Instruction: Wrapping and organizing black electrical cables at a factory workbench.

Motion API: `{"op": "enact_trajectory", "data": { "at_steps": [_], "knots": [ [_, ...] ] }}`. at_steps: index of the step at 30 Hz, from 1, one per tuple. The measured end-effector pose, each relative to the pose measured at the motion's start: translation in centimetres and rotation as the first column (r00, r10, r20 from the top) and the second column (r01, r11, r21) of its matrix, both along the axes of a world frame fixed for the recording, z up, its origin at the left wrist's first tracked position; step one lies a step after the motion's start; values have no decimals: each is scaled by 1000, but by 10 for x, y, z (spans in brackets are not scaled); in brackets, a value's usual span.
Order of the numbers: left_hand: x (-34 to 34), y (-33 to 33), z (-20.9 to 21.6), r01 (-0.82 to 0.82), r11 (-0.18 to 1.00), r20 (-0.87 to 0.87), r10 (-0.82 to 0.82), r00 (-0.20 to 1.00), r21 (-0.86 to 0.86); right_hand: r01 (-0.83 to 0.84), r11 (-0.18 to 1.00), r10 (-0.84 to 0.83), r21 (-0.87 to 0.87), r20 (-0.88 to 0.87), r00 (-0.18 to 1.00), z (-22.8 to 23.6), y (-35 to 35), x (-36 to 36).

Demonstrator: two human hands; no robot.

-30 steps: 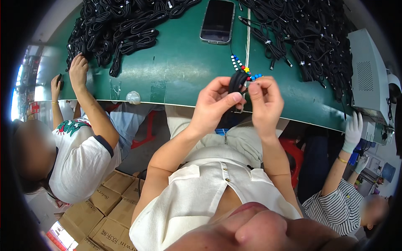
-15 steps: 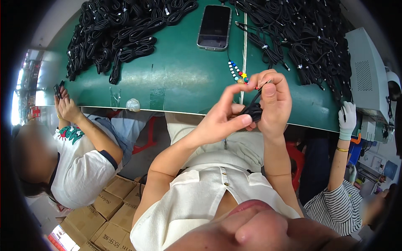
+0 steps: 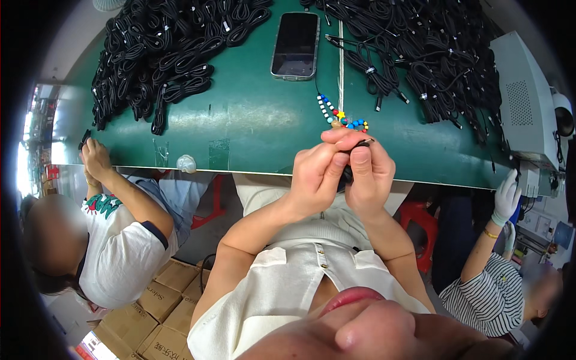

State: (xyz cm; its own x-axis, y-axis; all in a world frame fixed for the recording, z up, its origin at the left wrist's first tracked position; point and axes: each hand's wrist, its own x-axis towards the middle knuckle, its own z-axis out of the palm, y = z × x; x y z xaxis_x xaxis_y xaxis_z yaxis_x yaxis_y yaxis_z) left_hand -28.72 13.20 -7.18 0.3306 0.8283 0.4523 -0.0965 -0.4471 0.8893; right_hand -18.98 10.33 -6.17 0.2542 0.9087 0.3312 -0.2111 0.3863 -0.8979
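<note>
Just in front of the table's near edge, my two hands are together around a black coiled cable (image 3: 347,174). My left hand (image 3: 316,173) closes on it with thumb and fingers. Opposite it, my right hand (image 3: 371,177) pinches the cable near a small metal-tipped end that pokes up over the fingertips. Most of the coil is hidden behind the fingers. Just beyond my fingers lies a colourful bead strap (image 3: 341,115), which leads up to a dark-screened phone (image 3: 296,46) on the green table (image 3: 264,129).
A heap of bundled black cables (image 3: 150,66) covers the far left, and another heap (image 3: 438,60) the far right. A clear round lump (image 3: 186,163) sits at the near edge. Co-workers sit on both sides; a grey metal box (image 3: 523,99) stands at right. Cardboard boxes (image 3: 159,297) are behind left.
My hands have drawn closer together around the cable, and the loop that showed between them is now mostly covered. The right co-worker's gloved hand has shifted slightly right and nearer.
</note>
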Motion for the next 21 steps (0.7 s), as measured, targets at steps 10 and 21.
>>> {"op": "enact_trajectory", "data": {
  "at_steps": [10,21],
  "knots": [
    [1,25,20,373,790,577,-30,816,-487,-113,993,109,-22,-121,987,-9,9,10],
    [-22,64,26,691,674,906,-76,416,-260,-212,961,192,-179,-126,973,-19,5,9]
  ]
}}
